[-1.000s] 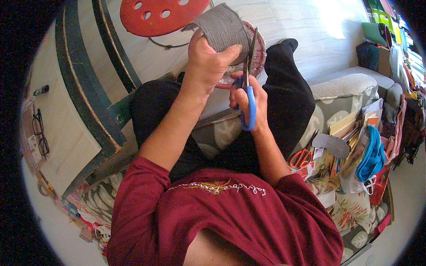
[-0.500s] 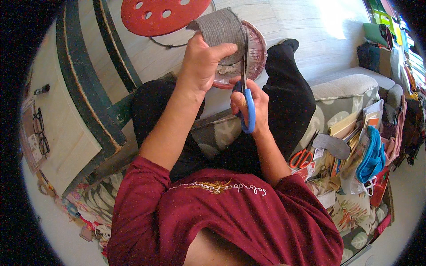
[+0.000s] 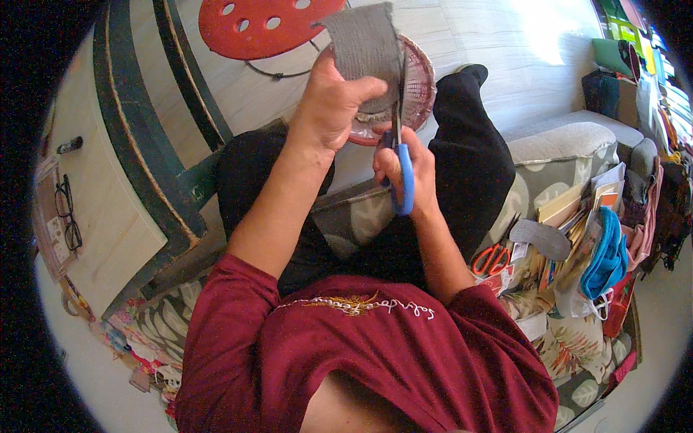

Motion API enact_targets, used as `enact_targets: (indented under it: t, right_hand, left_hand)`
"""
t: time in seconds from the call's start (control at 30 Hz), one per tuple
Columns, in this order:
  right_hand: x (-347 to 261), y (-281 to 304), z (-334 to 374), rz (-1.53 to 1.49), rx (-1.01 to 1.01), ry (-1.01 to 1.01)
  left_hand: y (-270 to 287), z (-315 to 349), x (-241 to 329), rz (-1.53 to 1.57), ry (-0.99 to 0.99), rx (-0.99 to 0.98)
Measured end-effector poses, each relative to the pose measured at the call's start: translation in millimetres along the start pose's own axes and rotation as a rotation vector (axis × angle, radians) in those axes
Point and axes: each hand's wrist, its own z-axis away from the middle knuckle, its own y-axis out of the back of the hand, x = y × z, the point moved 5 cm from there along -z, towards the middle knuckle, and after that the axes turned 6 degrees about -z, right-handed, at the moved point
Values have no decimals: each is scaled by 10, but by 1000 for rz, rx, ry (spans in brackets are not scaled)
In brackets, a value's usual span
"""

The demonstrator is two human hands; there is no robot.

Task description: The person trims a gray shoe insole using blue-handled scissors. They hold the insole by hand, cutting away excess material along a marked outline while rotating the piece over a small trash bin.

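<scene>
My left hand (image 3: pixel 326 105) is closed on a grey ribbed piece of cloth-like material (image 3: pixel 367 47), its thumb lying across the front. The piece stands up from the hand and its upper edge looks ragged. In my right hand (image 3: pixel 424 169) are scissors with blue handles (image 3: pixel 407 184), fingers through the loops. Their blades point away from me along the right edge of the grey piece; whether they bite into it I cannot tell. Below both hands, a round pink-and-white basket (image 3: pixel 420 79) is partly hidden by the grey piece.
A red round stool seat (image 3: pixel 267 32) with holes stands beyond my left hand. At left are a dark green wooden frame (image 3: pixel 133 130) and glasses (image 3: pixel 67 213) on a pale top. Orange-handled scissors (image 3: pixel 491 260), papers and a blue cloth (image 3: pixel 605 256) crowd the patterned sofa at right.
The grey piece has shifted slightly up and turned, now looking flatter and straighter. The scissor blades sit closer along its right edge, with the handles nearly in place.
</scene>
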Motion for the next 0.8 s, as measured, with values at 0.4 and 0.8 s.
enact_targets:
  t: [0.4,0.8]
  right_hand:
    - [-57,8,25,-85,34,-55]
    - [-86,48,44,89,85,18]
  left_hand:
    - [0,32,-36,-36,25,-41]
    - [18,17,-59,5,27,-64]
